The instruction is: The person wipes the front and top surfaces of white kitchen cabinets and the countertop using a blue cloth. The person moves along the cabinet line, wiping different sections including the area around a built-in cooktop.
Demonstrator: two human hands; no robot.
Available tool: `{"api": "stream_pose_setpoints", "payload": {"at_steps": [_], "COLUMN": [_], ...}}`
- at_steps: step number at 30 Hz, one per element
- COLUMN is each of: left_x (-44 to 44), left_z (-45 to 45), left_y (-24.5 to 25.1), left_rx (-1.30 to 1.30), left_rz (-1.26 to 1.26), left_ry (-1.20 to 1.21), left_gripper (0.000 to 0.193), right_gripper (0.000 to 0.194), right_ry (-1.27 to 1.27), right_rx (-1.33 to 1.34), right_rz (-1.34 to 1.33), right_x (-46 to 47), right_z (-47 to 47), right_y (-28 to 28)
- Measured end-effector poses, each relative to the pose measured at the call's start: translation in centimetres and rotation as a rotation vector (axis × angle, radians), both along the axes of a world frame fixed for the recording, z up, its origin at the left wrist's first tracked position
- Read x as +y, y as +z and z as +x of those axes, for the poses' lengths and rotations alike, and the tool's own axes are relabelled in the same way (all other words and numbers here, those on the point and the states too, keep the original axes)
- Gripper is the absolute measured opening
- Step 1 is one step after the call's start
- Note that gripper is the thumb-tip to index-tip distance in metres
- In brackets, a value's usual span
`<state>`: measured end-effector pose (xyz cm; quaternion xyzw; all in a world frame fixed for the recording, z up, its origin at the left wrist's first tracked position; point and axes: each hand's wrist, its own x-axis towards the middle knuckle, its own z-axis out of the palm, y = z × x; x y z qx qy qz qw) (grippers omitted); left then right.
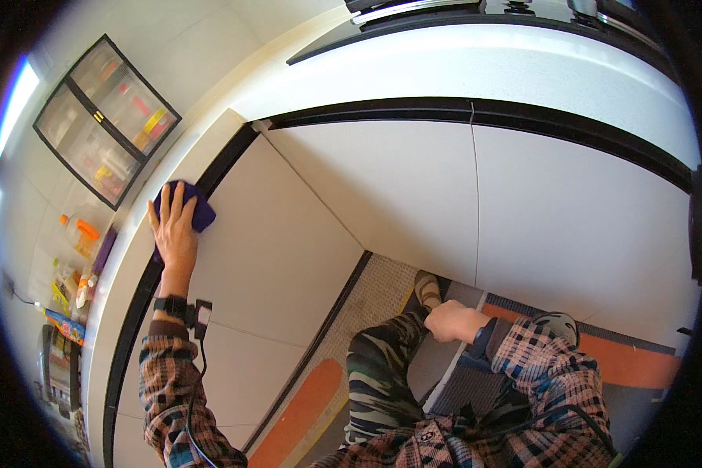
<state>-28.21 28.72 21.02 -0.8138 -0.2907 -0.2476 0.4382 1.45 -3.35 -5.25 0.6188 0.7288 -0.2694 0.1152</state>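
My left hand (175,231) lies with spread fingers on a dark purple cloth (203,212), pressing it against the countertop's front edge and the black strip above a white cabinet door (269,234). A dark band with a small device and a cable is on that wrist. My right hand (447,320) is curled in front of my knee, in front of the lower cabinets; whether its fingers hold anything cannot be told.
A black cooktop (503,23) sits on the white counter (444,58). Along the left counter stand a bottle with an orange cap (81,234), several packages and a small appliance (58,368). A glass-door wall cabinet (108,120) hangs above. Patterned mats (626,357) cover the floor.
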Motion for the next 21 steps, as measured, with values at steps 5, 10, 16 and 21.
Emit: {"api": "stream_pose_setpoints", "payload": {"at_steps": [5, 10, 16, 21], "left_x": [2.7, 3.9, 3.6, 2.5], "left_z": [7.4, 12.7, 14.7, 10.0], "left_y": [0.8, 1.2, 1.9, 1.9], "left_rx": [0.01, 0.015, 0.027, 0.04], "left_rz": [-0.041, -0.07, -0.119, -0.096], "left_ry": [-0.003, 0.034, 0.004, -0.036], "left_gripper": [0.042, 0.04, 0.041, 0.044], "right_gripper": [0.016, 0.01, 0.009, 0.008], "right_ry": [-0.041, -0.035, -0.024, -0.065], "right_rx": [0.033, 0.044, 0.034, -0.003], "right_rz": [0.02, 0.032, -0.005, 0.041], "right_x": [0.7, 0.3, -0.3, 0.3], "right_z": [0.3, 0.3, 0.1, 0.3], "right_y": [-2.7, -3.9, -1.3, -1.5]}}
